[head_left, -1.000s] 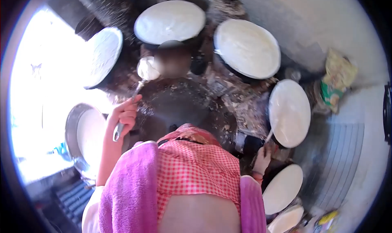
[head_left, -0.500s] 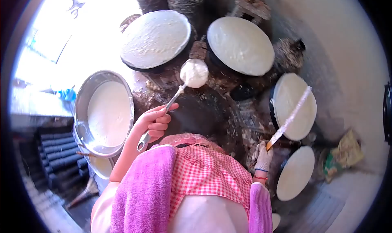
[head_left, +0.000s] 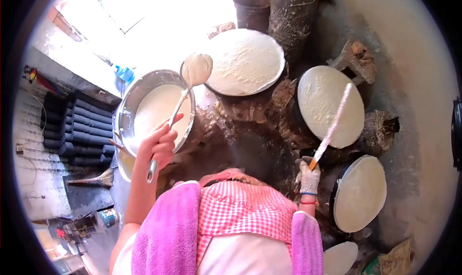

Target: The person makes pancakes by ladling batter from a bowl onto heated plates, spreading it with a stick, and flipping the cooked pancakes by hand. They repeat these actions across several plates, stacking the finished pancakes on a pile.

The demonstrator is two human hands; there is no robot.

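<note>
- Steel-handled ladle (head_left: 179, 106), its bowl heaped with white batter, is gripped by the bare left hand (head_left: 160, 145); the bowl hangs at the 1 o'clock rim of the round metal basin of white batter (head_left: 126, 112).
- The white-gloved right hand (head_left: 308, 176) clasps a long batter-coated spatula (head_left: 331, 128), its blade pointing to 1 o'clock over a round batter-covered griddle (head_left: 322, 106).

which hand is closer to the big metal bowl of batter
Left. The left hand grips a ladle right at the rim of the batter bowl. The gloved right hand holds a long spatula far across, by the griddles.
</note>
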